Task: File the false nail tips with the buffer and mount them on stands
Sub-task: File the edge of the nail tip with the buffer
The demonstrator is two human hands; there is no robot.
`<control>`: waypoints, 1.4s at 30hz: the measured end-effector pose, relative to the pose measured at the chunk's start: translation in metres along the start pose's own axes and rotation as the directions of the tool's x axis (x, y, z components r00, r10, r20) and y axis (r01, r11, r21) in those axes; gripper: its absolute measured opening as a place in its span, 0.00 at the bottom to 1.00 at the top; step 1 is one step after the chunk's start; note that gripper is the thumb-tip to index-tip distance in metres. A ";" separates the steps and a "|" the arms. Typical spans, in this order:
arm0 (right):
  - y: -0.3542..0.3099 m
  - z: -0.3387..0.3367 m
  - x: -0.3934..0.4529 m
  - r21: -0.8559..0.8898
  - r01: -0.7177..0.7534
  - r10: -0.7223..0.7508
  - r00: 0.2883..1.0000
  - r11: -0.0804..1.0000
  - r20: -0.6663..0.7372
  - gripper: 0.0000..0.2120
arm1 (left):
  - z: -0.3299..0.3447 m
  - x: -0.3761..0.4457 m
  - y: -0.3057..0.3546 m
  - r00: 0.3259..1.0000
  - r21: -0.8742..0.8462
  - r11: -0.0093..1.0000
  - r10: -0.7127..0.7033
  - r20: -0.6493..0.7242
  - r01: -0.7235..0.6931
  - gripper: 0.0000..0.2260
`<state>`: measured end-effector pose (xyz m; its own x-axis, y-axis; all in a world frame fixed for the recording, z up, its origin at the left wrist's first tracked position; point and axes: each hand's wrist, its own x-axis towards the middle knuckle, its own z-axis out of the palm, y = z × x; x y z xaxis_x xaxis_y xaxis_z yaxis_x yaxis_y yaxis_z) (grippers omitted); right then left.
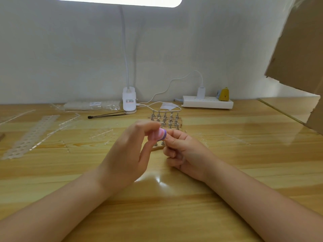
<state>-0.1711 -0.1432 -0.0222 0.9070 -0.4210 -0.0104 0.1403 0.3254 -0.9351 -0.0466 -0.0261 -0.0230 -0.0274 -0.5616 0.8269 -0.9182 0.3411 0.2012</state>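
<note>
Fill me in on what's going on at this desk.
A person is filing at a wooden desk. The left hand holds a pink and purple buffer against something small pinched in the right hand, too small to make out. Rows of metal stands wait just behind, near the clip lamp.

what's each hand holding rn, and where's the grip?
Left hand pinches the pink-and-purple buffer at its near end. Right hand is curled at the buffer's purple side; any nail tip is not visible.

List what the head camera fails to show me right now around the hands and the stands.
- Clear false nail tip: right hand seems to pinch it, too small to confirm.
- Pink-and-purple buffer block: blurred, mostly behind left hand fingers.
- Front rows of small metal stands: hidden by both hands.
</note>
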 end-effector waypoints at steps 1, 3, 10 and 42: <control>-0.001 0.000 0.000 0.016 -0.001 0.001 1.000 1.000 -0.008 0.03 | 0.000 -0.001 -0.002 0.999 0.049 0.998 -0.034 0.015 0.033 0.11; -0.002 -0.001 0.000 0.050 -0.005 0.006 1.000 0.999 -0.025 0.02 | 0.000 -0.003 -0.006 0.990 0.109 0.984 -0.139 -0.025 0.141 0.11; 0.000 0.000 0.000 0.002 -0.007 0.007 1.000 1.000 -0.017 0.03 | 0.001 0.000 0.002 0.998 0.019 0.998 -0.067 -0.003 0.067 0.14; -0.003 0.000 -0.001 0.063 0.009 -0.012 0.999 0.998 0.033 0.03 | 0.004 -0.003 -0.006 0.980 -0.043 0.982 -0.188 -0.060 0.186 0.14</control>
<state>-0.1727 -0.1431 -0.0197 0.9180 -0.3964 0.0121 0.1736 0.3741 -0.9110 -0.0430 -0.0291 -0.0289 0.1699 -0.5692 0.8045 -0.8896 0.2627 0.3737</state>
